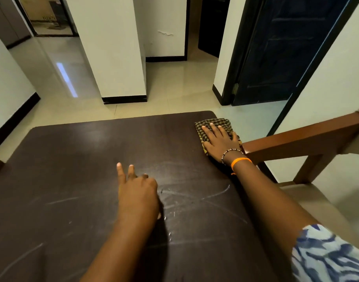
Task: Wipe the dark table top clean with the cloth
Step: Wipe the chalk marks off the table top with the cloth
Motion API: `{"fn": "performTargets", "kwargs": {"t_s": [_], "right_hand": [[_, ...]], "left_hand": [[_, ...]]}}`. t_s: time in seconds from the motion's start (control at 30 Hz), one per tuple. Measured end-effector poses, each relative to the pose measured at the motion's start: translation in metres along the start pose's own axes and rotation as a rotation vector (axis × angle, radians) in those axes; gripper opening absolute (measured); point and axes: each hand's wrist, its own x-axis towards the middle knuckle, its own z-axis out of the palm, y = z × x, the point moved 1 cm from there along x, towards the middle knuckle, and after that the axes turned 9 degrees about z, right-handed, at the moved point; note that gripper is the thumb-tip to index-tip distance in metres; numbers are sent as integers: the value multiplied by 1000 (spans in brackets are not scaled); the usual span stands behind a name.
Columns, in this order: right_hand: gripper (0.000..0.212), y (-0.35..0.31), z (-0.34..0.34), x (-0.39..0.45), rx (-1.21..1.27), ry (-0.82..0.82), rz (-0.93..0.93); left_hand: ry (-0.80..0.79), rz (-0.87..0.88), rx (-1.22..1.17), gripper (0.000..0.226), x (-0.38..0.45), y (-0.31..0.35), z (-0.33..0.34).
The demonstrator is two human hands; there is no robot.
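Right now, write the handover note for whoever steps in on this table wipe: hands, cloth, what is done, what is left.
Right hand: flat, fingers straight, pressing the checked cloth onto the table at its far right corner, beside the wooden chair.
Left hand: over the middle of the table, two fingers extended, the others curled, no grip on anything.
Done: cannot tell which parts are already wiped; the cloth is at the far right corner.
Left: pale streaks and a few droplets show across the middle and near side, with more streaks on the near left. Take the cloth over those.
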Motion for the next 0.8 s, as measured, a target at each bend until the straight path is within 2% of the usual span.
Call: {"fn": "performTargets", "kwargs": {"t_s": [0.07,0.2,0.3,0.4,0.63,0.73,0.8], "right_hand": [[54,10,2,-26,-14,14,-30],[55,9,5,-65,-25,19,24],[56,-15,5,-79,1,7,86],[57,-63,13,-95,9,28,18],[58,-194,33,-144,69,-11,-339],[57,-184,30,-146,11,-22,-439],[57,-153,25,-136,-10,10,-403]], "left_hand": [[-1,-9,-50,48,-4,0,-5],[24,-40,-137,89,-20,-15,-2],[30,-60,-167,102,-40,-40,8],[3,-102,-162,107,-58,-67,16],[29,-112,-190,88,-80,-66,30],[3,-96,-179,78,-77,-53,28],[-35,-94,-167,66,-78,-49,28]]}}
